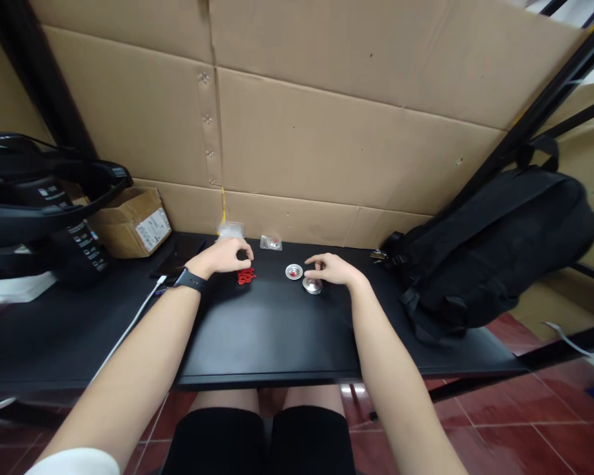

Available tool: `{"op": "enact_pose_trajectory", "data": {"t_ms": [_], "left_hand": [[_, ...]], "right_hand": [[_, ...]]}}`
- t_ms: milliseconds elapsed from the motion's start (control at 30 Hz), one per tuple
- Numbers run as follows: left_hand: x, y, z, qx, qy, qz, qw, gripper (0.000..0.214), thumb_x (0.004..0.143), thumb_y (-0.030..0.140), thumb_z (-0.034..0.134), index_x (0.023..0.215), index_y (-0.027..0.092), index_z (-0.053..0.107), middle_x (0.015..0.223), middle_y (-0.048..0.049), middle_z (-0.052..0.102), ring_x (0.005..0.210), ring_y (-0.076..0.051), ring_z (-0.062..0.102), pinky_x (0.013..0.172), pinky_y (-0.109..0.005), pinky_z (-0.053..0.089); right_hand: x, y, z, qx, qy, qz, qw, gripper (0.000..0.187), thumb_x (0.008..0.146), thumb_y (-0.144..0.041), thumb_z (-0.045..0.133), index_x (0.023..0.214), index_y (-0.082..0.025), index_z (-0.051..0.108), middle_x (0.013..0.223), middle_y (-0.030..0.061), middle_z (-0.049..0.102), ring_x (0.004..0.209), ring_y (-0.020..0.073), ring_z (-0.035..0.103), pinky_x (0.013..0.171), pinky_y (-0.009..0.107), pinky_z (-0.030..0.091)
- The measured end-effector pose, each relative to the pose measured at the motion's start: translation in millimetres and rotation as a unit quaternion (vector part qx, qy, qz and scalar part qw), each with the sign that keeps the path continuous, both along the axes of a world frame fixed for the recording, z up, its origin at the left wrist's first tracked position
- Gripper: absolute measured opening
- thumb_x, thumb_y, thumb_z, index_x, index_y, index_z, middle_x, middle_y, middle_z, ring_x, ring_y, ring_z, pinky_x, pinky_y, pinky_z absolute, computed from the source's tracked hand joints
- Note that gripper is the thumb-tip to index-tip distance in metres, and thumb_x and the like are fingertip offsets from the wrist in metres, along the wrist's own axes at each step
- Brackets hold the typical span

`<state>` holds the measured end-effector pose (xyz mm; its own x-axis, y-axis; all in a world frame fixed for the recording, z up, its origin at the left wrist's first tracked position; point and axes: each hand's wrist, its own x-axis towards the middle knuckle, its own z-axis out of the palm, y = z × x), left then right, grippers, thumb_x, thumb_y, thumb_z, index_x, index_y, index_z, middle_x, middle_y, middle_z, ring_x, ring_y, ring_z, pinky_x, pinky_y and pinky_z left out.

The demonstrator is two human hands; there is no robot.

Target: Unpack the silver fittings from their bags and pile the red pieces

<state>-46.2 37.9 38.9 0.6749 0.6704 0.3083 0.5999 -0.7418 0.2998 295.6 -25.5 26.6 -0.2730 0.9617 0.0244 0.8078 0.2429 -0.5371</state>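
My left hand [230, 255], with a dark watch at the wrist, is over the table's left middle. Its thumb and index finger come together at the top edge of a small bundle of red cord [246, 276]. My right hand [331, 269] hovers low over a shiny domed metal disc [312, 286], which looks like a finger cymbal. The thumb lies just above or on this disc, with the index finger stretched out and apart from it. A second metal disc [294, 267] with a red spot at its centre lies just left of the right fingertips.
A small clear bag [271, 243] and another plastic packet [231, 229] lie by the cardboard wall [297, 145]. At left are an open carton [133, 224], black gear [39, 198] and a white cable [133, 320]. A black backpack [499, 244] is on the right of the black table [272, 343].
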Motion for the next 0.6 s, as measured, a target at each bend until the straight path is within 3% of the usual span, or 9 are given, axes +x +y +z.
{"op": "enact_pose_trajectory", "data": {"t_ms": [67,233,333,500,600], "left_hand": [[8,-4,-0.7,0.029,-0.019,-0.012,0.999,0.02,0.071,0.022,0.06,0.084,0.022,0.076,0.089,-0.0031,0.075,0.083,-0.02,0.068,0.08,-0.029,0.05],[32,-18,-2.5,0.063,-0.038,-0.063,0.995,0.019,0.073,0.016,0.06,0.083,0.022,0.074,0.086,-0.0037,0.074,0.081,-0.02,0.068,0.08,-0.029,0.049],[45,-29,-1.5,0.075,-0.017,-0.076,0.994,0.02,0.077,0.015,0.058,0.088,0.022,0.073,0.088,-0.0036,0.074,0.08,-0.019,0.067,0.077,-0.028,0.049],[59,-42,-3.0,0.108,0.016,-0.084,0.991,0.022,0.084,0.017,0.055,0.095,0.023,0.072,0.091,-0.0041,0.073,0.086,-0.02,0.068,0.08,-0.03,0.049],[64,-46,-7.9,0.116,0.019,-0.071,0.991,0.02,0.085,0.019,0.055,0.095,0.023,0.072,0.092,-0.0046,0.073,0.087,-0.021,0.068,0.08,-0.031,0.05]], "right_hand": [[-8,4,-5.2,0.051,0.013,-0.024,0.998,0.037,0.081,-0.048,0.069,0.105,-0.019,0.076,0.077,0.002,0.065,0.065,0.0141,0.056,0.061,0.026,0.039],[-27,10,-16.2,0.079,-0.02,-0.042,0.996,0.021,0.079,-0.036,0.074,0.07,-0.017,0.072,0.086,0.0062,0.066,0.074,0.0157,0.059,0.069,0.027,0.042],[-29,12,-18.1,0.092,-0.027,-0.053,0.994,0.016,0.081,-0.03,0.071,0.071,-0.018,0.072,0.093,0.0065,0.066,0.083,0.0172,0.06,0.077,0.029,0.043],[-29,12,-19.8,0.098,-0.049,-0.092,0.99,0.028,0.08,-0.05,0.071,0.084,-0.023,0.075,0.102,0.0086,0.065,0.106,0.027,0.056,0.09,0.04,0.04],[-32,15,-22.6,0.074,-0.018,-0.063,0.995,0.021,0.081,-0.04,0.07,0.075,-0.02,0.074,0.099,0.0081,0.065,0.101,0.0252,0.057,0.087,0.037,0.042]]}}
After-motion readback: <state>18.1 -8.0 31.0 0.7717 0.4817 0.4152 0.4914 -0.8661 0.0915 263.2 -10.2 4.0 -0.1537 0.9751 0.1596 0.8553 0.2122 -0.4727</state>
